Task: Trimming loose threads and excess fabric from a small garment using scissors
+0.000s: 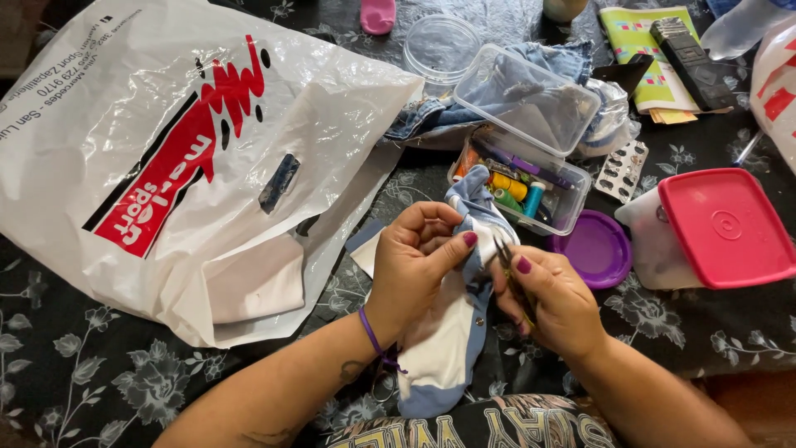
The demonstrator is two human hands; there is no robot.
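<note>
Gripping blue-white garment (452, 348), right hand (557, 300) pinching scissors (512, 278)

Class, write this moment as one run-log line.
left hand: grips blue-and-white fabric garment | right hand: holds small dark metal scissors at garment | behind: clear plastic box of thread spools

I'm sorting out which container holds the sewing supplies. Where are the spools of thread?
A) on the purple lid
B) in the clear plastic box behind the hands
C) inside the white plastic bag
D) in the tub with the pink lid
B: the coloured spools of thread lie in the open clear plastic box, just beyond the blue and white garment held in both hands.
</note>
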